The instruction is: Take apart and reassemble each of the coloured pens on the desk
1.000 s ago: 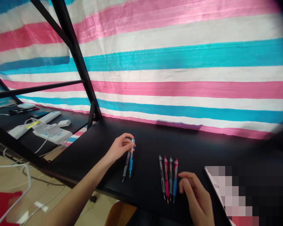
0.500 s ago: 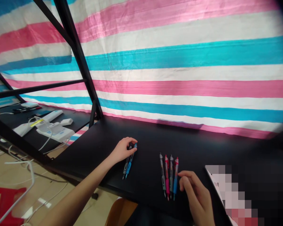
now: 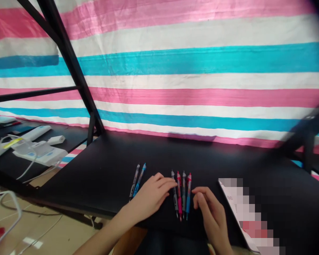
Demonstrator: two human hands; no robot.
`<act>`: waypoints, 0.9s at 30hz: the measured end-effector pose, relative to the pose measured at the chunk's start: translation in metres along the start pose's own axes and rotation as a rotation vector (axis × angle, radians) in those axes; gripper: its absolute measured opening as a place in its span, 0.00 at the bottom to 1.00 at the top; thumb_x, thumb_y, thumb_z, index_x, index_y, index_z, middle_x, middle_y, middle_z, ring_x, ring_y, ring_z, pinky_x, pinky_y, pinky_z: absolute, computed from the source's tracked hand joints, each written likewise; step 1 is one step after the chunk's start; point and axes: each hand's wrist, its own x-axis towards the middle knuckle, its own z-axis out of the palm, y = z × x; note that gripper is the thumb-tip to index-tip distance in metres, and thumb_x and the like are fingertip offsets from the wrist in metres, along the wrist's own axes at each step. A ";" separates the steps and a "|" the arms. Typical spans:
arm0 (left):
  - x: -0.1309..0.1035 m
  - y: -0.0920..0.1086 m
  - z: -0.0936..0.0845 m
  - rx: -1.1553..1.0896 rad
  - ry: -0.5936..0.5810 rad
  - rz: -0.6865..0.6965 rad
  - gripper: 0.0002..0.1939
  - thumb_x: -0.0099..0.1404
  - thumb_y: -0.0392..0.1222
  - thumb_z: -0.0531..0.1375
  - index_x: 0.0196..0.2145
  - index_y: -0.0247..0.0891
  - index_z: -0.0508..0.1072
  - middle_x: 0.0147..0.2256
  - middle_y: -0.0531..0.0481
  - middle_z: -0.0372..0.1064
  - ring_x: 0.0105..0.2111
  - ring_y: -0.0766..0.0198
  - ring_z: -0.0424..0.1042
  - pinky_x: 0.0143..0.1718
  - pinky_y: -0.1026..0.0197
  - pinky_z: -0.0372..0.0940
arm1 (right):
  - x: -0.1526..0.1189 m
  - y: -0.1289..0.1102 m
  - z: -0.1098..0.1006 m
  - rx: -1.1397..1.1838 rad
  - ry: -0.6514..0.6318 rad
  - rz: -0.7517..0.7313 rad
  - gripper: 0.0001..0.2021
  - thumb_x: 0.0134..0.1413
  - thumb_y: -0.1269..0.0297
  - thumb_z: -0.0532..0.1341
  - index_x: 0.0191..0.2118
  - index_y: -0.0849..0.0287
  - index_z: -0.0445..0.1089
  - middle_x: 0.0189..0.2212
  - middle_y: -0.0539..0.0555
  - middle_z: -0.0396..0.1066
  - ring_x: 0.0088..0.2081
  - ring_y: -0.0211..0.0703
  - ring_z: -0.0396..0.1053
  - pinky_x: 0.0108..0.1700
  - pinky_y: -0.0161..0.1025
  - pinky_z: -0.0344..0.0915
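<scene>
My left hand [image 3: 157, 191] reaches over the black table with its fingers stretched out and apart. Its fingertips are at the grey pen [image 3: 174, 198], leftmost in a row of several pens; whether they touch it I cannot tell. Also in the row are a pink pen [image 3: 179, 200], another grey pen [image 3: 184, 198] and a blue pen with a red top [image 3: 188, 198]. Just right of the row is my right hand [image 3: 211, 212], fingers loosely bent and holding nothing. Left of my left hand lie a black-and-grey pen [image 3: 134, 180] and a blue pen [image 3: 140, 179], side by side, lower ends partly hidden.
A pale flat item [image 3: 241, 219], mostly pixelated, lies to the right. Black metal frame bars [image 3: 74, 71] rise at the left. Power strips [image 3: 39, 154] and white cables are on the neighbouring table. A striped sheet [image 3: 175, 97] hangs behind the black table [image 3: 138, 148].
My left hand has let go of the blue pen on the left and moved right to the row. My right hand stays beside it. The view has turned slightly right.
</scene>
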 end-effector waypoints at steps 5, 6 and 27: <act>0.001 0.000 0.017 0.189 -0.022 0.054 0.20 0.69 0.25 0.55 0.55 0.39 0.67 0.50 0.47 0.73 0.49 0.55 0.67 0.47 0.52 0.65 | 0.001 -0.003 0.000 0.015 0.022 -0.024 0.15 0.69 0.54 0.55 0.39 0.58 0.72 0.22 0.47 0.63 0.24 0.39 0.63 0.26 0.34 0.59; 0.001 -0.002 0.019 0.216 -0.011 0.058 0.18 0.69 0.25 0.55 0.53 0.38 0.68 0.49 0.46 0.73 0.49 0.54 0.68 0.47 0.52 0.64 | 0.001 -0.003 0.001 0.018 0.022 -0.028 0.15 0.69 0.54 0.55 0.39 0.58 0.72 0.22 0.47 0.63 0.24 0.39 0.63 0.26 0.34 0.59; 0.010 0.017 0.010 0.402 0.319 0.146 0.15 0.70 0.27 0.48 0.41 0.37 0.72 0.32 0.47 0.73 0.33 0.57 0.69 0.39 0.53 0.60 | 0.009 -0.007 0.005 -0.195 -0.106 -0.225 0.12 0.67 0.64 0.58 0.33 0.58 0.77 0.24 0.52 0.69 0.27 0.42 0.67 0.30 0.37 0.64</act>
